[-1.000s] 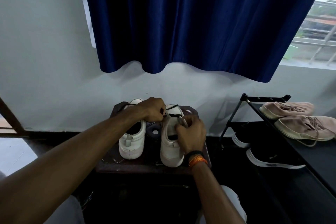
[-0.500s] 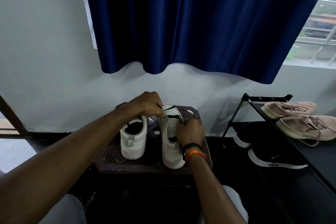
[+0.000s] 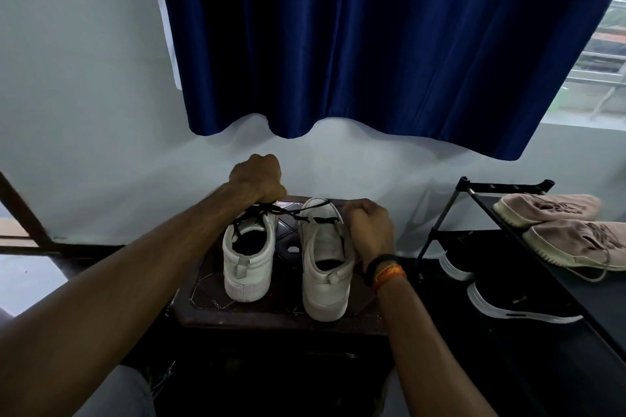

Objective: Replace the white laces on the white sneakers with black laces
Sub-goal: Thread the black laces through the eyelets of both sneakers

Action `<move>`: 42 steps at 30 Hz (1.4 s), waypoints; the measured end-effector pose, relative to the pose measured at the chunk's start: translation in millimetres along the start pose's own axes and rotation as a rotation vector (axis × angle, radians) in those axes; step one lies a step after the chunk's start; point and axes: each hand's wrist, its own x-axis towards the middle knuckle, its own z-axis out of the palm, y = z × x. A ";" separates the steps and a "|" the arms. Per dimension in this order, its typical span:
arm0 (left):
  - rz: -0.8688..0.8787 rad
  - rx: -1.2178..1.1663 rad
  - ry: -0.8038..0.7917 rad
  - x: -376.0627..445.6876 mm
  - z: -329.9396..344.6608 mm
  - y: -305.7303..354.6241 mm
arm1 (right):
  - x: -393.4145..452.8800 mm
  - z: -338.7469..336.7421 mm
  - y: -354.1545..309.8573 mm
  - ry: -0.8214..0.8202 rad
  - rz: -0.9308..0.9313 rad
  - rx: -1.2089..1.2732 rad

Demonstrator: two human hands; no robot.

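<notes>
Two white sneakers (image 3: pixel 250 261) (image 3: pixel 323 267) sitting on one dark stool (image 3: pixel 271 313); two pink shoes (image 3: pixel 545 210) (image 3: pixel 582 245) and two black shoes (image 3: pixel 518 303) (image 3: pixel 454 264) resting on one rack (image 3: pixel 501 186); one blue curtain (image 3: pixel 372 44) hanging.

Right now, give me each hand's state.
Left hand: fist gripping the black lace.
Right hand: fingers curled, holding the right sneaker.

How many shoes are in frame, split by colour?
White sneakers: 2, one and another, on the dark stool.
Pink-beige sneakers: 2, one and another, on the top shelf of the black rack.
Black sneakers with white soles: 2, one partly hidden and another, on the lower shelf.
Total: 6
</notes>
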 end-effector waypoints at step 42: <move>0.135 -0.923 0.007 17.8 -102.1 -7.5 | 101.1 -18.0 3.5 -0.059 -0.025 -0.046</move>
